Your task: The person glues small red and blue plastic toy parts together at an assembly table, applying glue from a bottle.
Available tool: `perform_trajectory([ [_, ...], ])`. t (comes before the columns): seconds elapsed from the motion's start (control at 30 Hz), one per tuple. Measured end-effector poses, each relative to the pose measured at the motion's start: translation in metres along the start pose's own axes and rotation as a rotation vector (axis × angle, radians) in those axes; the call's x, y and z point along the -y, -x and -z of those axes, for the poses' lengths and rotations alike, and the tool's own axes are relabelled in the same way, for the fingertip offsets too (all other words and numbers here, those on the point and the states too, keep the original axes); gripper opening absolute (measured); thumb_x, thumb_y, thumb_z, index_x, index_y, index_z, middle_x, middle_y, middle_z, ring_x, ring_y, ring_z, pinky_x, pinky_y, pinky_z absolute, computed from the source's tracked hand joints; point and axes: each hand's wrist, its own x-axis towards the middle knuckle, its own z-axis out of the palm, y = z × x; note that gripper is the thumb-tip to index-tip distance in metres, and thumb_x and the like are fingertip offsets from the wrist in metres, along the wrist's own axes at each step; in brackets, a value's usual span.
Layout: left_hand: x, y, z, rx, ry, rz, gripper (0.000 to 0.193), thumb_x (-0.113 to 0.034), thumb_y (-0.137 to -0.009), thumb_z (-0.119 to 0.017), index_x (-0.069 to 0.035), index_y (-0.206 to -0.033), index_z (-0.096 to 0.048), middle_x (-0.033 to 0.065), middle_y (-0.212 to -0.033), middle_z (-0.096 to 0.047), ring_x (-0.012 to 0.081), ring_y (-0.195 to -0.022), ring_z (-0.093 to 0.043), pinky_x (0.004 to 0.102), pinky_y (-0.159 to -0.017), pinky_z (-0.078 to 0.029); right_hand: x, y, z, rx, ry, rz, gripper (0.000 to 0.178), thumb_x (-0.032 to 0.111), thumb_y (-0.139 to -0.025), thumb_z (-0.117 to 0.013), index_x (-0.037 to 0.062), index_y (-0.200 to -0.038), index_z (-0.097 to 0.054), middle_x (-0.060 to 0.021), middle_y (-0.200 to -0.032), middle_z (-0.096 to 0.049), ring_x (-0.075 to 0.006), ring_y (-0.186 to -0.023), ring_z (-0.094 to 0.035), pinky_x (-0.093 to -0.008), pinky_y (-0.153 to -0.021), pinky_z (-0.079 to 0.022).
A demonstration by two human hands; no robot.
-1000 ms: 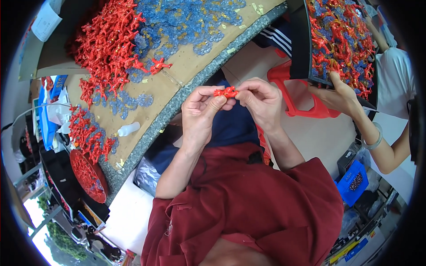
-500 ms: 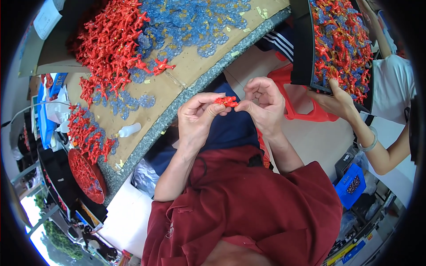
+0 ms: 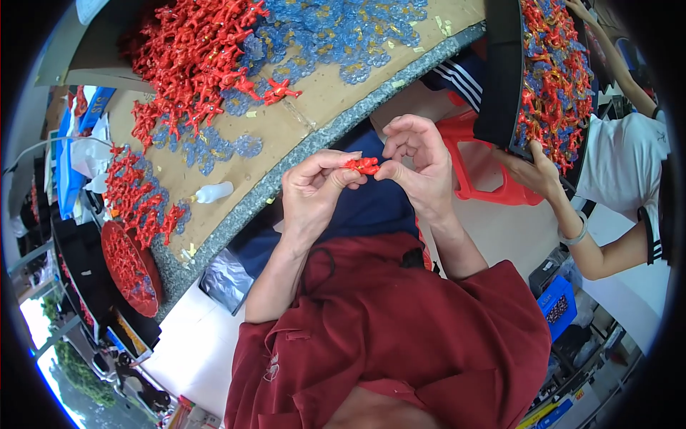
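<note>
A small red toy figurine (image 3: 362,166) sits pinched between the thumb and fingers of my left hand (image 3: 312,191), above my lap and off the table's edge. My right hand (image 3: 423,171) is beside it, its thumb tip against the figurine's right end. The other right fingers are curled up and apart from the toy. On the table, ahead and to the left, a large heap of red figurines (image 3: 189,61) lies beside spread clear blue discs (image 3: 307,43) with yellowish centres. One loose red figurine (image 3: 281,91) rests on the discs' near side.
A white squeeze bottle (image 3: 214,192) lies by a smaller row of red figurines (image 3: 132,193). A round red tray (image 3: 128,268) of pieces stands at the table's left end. At right, another person's hand (image 3: 532,170) supports a black tray (image 3: 500,79) of mixed pieces, near a red stool (image 3: 468,168).
My hands keep nearly the same hold on the figurine. The view has shifted slightly, and the other person's black tray sits a little farther right and lower.
</note>
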Motion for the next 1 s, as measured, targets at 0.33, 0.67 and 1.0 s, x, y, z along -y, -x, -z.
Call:
perform_trajectory([
  [0.33, 0.000, 0.004, 0.005, -0.047, -0.032, -0.048, 0.015, 0.004, -0.077, -0.060, 0.003, -0.092, -0.061, 0.0140, -0.085, -0.061, 0.0173, -0.071, -0.062, 0.0226, -0.061, -0.050, 0.001, -0.003, -0.005, -0.012, 0.100, -0.007, 0.053, 0.001, -0.064, -0.074, -0.0004, -0.108, -0.045, -0.0076, -0.099, -0.053, -0.0082, -0.073, -0.053, -0.0189, -0.059, -0.043],
  [0.67, 0.004, 0.008, 0.012, -0.091, 0.102, 0.031, 0.015, 0.004, -0.079, -0.059, 0.003, -0.093, -0.059, 0.0124, -0.081, -0.062, 0.0165, -0.071, -0.063, 0.0221, -0.061, -0.051, 0.000, -0.007, -0.015, 0.006, 0.116, -0.004, 0.050, 0.001, -0.064, -0.075, -0.0007, -0.106, -0.047, -0.0060, -0.094, -0.055, -0.0065, -0.072, -0.052, -0.0181, -0.057, -0.041],
  [1.0, 0.001, 0.015, 0.015, -0.203, 0.128, 0.023, 0.020, 0.003, -0.078, -0.060, 0.005, -0.098, -0.059, 0.0132, -0.088, -0.063, 0.0162, -0.074, -0.062, 0.0238, -0.064, -0.051, 0.002, -0.010, -0.022, -0.019, 0.144, 0.006, 0.040, -0.002, -0.063, -0.073, 0.0000, -0.098, -0.053, -0.0048, -0.087, -0.057, -0.0049, -0.064, -0.051, -0.0167, -0.053, -0.039],
])
